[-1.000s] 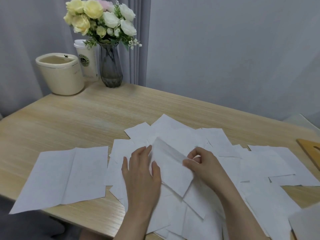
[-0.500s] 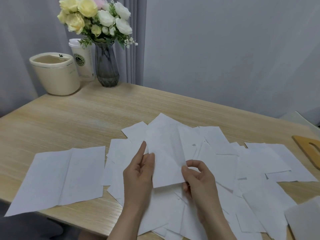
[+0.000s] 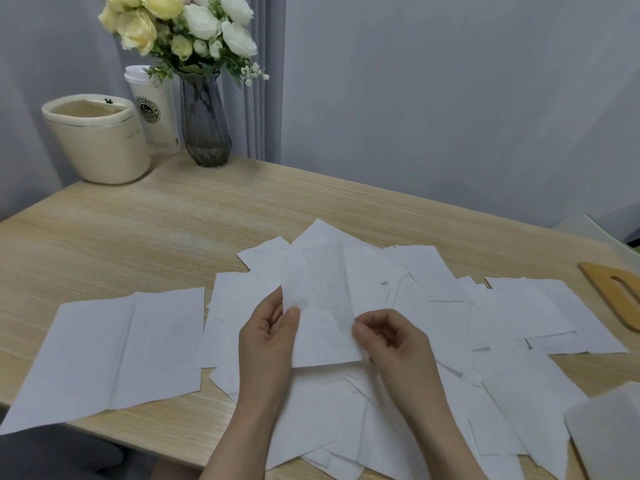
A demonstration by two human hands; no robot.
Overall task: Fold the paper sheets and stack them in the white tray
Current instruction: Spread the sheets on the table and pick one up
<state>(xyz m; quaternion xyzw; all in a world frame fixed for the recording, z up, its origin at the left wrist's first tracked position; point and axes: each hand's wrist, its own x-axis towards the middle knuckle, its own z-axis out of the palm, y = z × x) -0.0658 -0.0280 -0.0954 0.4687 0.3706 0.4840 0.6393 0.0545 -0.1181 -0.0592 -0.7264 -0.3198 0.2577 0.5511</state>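
Observation:
A folded white paper sheet [image 3: 320,306] is held upright above the pile of loose paper sheets [image 3: 433,344] on the wooden table [image 3: 173,230]. My left hand [image 3: 268,341] pinches its lower left edge with thumb in front and fingers behind. My right hand [image 3: 391,341] pinches its lower right edge, fingers curled. A large creased sheet [image 3: 114,351] lies flat to the left. The corner of the white tray [image 3: 609,431] shows at the bottom right.
At the back left stand a cream pot [image 3: 97,140], a paper cup [image 3: 156,109] and a glass vase of flowers [image 3: 204,123]. A wooden board [image 3: 616,292] lies at the right edge. A grey wall and curtain stand behind the table.
The folded sheet has been lifted off the pile and turned from slanted to upright. Both hands shifted down to hold its lower edges.

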